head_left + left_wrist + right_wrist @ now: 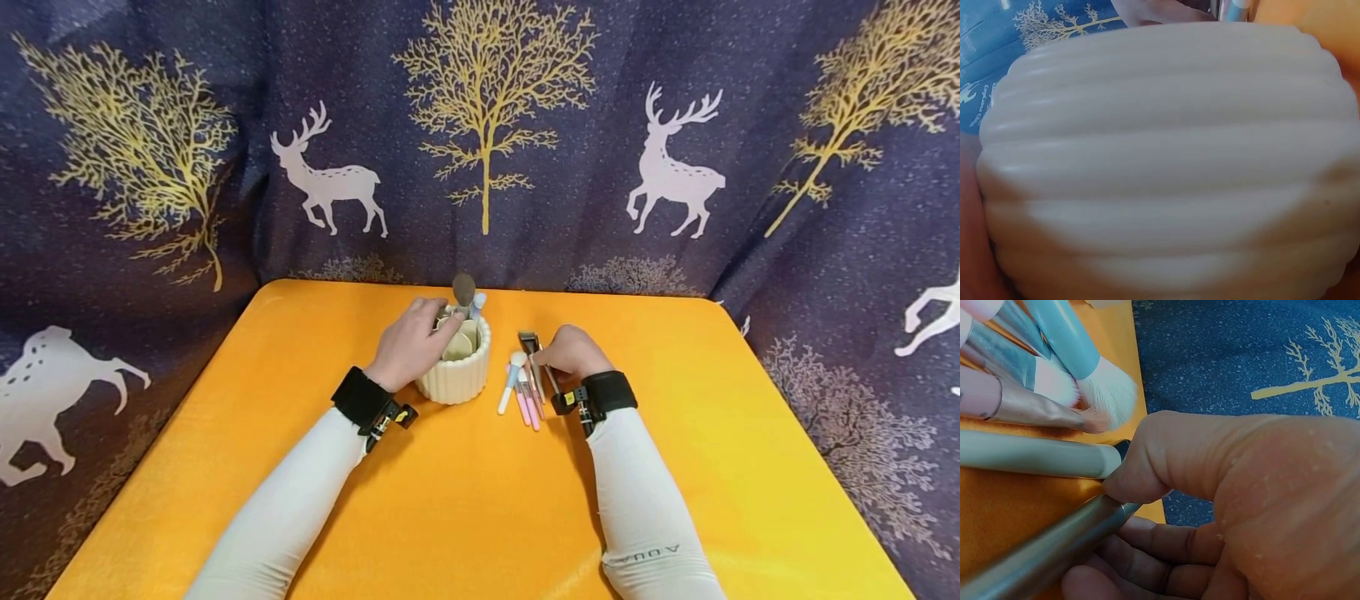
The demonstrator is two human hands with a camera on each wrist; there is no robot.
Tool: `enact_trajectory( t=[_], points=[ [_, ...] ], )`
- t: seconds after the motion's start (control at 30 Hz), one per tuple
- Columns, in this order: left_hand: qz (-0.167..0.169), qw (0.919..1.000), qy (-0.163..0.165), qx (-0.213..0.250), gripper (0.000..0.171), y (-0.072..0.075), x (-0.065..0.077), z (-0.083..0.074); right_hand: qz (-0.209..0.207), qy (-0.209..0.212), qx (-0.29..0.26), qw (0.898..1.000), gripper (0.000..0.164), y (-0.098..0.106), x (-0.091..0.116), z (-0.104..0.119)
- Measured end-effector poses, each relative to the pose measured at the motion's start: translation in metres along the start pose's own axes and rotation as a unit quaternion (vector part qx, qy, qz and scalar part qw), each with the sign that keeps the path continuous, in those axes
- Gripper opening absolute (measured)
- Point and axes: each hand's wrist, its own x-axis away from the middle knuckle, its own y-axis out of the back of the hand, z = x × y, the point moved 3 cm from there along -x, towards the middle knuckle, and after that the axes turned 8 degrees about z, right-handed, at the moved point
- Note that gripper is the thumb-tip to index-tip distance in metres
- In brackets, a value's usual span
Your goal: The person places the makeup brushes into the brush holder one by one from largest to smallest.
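Observation:
My left hand [411, 343] lies at the rim of a white ribbed pot [452, 383] and grips it, the thumb reaching across the opening. Inside stand a brown-headed makeup brush [463, 289] and a light blue brush [477, 303]. The pot's ribbed side fills the left wrist view, hiding most of the fingers. Right of the pot, my right hand [573, 353] pinches a bronze-handled makeup brush [1047, 550] between thumb and fingers, its head hidden by the hand. Beside the thumb lies a cream-handled brush [1035, 453] with a dark flat head [528, 340].
Several makeup brushes lie on the orange table [465, 517] between the pot and my right hand, among them a blue-and-white brush [511, 390] and pink brushes [527, 407]. A dark curtain [525, 250] with deer and trees hangs behind the table's far edge.

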Motion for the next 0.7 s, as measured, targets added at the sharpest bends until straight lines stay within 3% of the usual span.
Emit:
enact_trajectory(
  t=[0.37, 0.7],
  points=[
    [0.018, 0.999, 0.015, 0.038, 0.064, 0.001, 0.0, 0.002, -0.011, 0.023, -0.001, 1.0, 0.046, 0.004, -0.004, -0.004],
    [0.019, 0.999, 0.02, 0.035, 0.061, 0.0, 0.0, 0.004, -0.077, 0.064, -0.046, 0.994, 0.048, 0.012, -0.002, 0.002]
  ],
)
